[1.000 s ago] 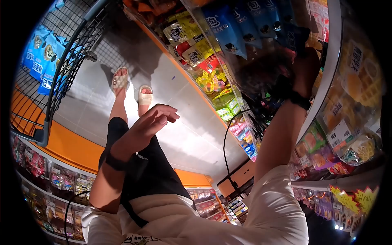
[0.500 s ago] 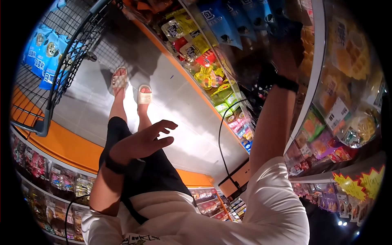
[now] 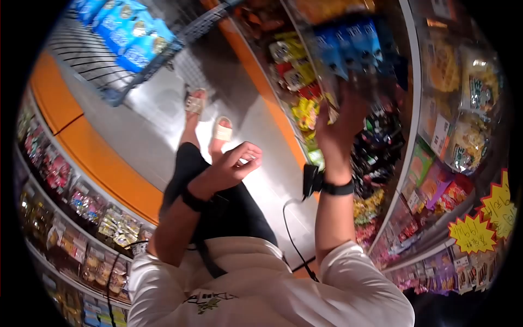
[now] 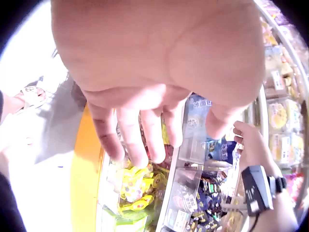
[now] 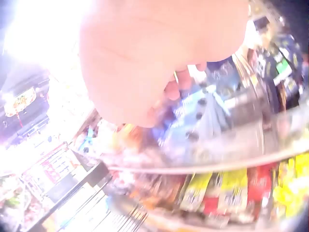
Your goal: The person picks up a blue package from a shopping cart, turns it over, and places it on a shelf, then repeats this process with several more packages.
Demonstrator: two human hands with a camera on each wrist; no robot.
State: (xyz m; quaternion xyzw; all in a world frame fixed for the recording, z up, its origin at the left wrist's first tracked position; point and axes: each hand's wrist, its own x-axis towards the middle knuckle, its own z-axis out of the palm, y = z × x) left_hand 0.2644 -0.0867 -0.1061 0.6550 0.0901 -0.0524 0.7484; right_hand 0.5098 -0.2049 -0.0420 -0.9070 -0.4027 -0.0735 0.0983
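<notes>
My left hand [image 3: 231, 168] hangs in front of my body with loosely bent fingers and holds nothing. In the left wrist view its fingers [image 4: 130, 140] overlap the shelf bins behind. My right hand [image 3: 340, 131], blurred, is over the bins at the right with nothing visible in its grasp. Beyond its fingertips, blue snack bags [image 3: 348, 49] stand in a clear-walled bin. The right wrist view shows the right palm [image 5: 154, 53] large in front, with its partly hidden fingers overlapping those blue bags. Dark-wrapped sweets [image 3: 381, 136] lie in the bin beside the right hand.
A shopping cart [image 3: 117, 97] at the upper left carries several blue bags [image 3: 131, 35]. Yellow packets [image 3: 305, 114] fill the lower shelf bins. Packaged waffles [image 3: 444, 65] stand at far right. Stocked shelves [image 3: 81, 218] line the left. A cable [image 3: 289, 229] hangs from the right wrist.
My right hand has drawn back from deep among the shelf goods toward my body. My left fingers have bent a little more. The head view has swung, so the cart sits farther right.
</notes>
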